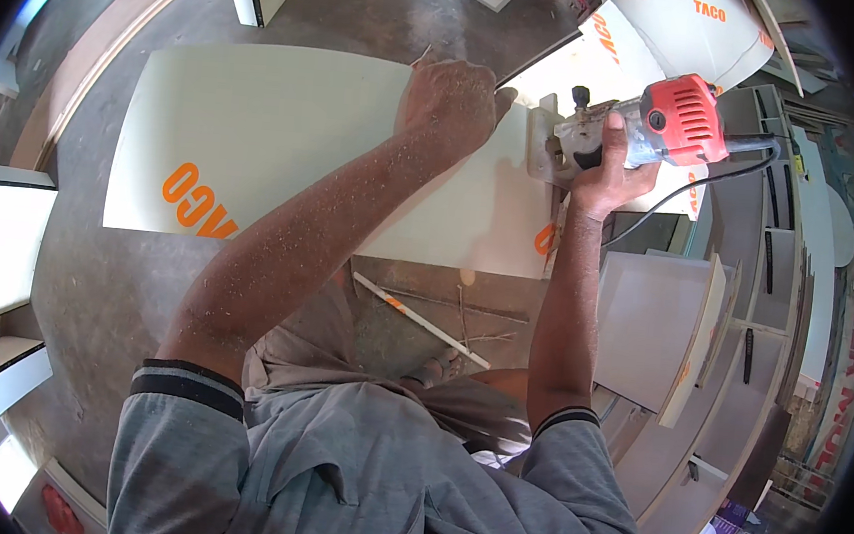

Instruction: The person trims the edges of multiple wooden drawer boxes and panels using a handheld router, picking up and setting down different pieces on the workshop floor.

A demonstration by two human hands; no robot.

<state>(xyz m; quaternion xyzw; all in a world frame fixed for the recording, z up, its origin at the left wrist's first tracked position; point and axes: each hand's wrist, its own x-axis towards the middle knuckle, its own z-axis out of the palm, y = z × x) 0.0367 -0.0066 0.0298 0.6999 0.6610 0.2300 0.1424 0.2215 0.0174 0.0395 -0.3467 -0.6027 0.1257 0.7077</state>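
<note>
A white laminated board (289, 106) with orange lettering lies across in front of me. At its far edge my left hand (450, 103) is closed, fingers curled over the edge and fingertips hidden, thumb to the right. My right hand (610, 171) grips a trim router (684, 122) with a red motor housing and a clear-and-metal lower body. The router lies on its side, its flat base (544, 141) against the board's right edge. Its bit is hidden. Fine pale dust covers both forearms.
A black power cord (658, 200) loops down from the router. At right stands a grey cabinet carcass (740, 372) with a loose panel (648, 325). A white strip (423, 319) lies on the floor near my feet. White cabinet boxes (2, 244) stand at left.
</note>
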